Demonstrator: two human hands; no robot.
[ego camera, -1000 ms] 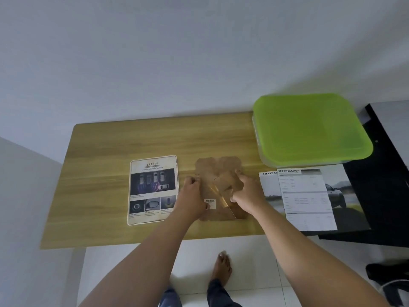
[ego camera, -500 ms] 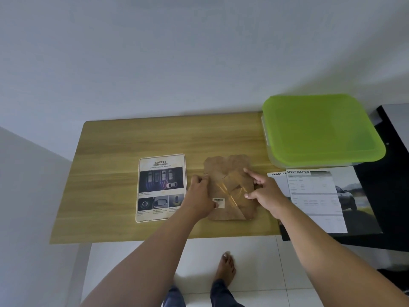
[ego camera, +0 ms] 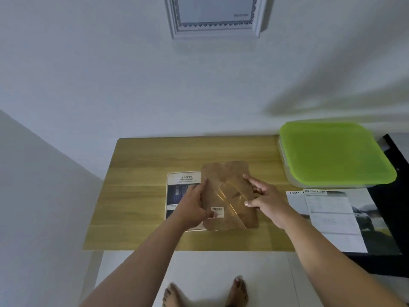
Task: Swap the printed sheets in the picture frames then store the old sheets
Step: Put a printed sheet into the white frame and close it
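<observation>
Left hand (ego camera: 192, 207) and right hand (ego camera: 268, 202) grip frame back (ego camera: 228, 175) between them.

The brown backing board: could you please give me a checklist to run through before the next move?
1. Left hand grip on the brown backing board: ok, thumb and fingers pinch its left edge.
2. Right hand grip on the board's right edge: ok.
3. SAFETY sheet flat on the wooden table: ok, partly covered by the board.
4. SAFETY sheet framed or loose: cannot tell.
5. SPECIFICATION sheet ready at the right: ok.
6. Green-lidded box open for storing old sheets: not ok, the lid is on.
</observation>
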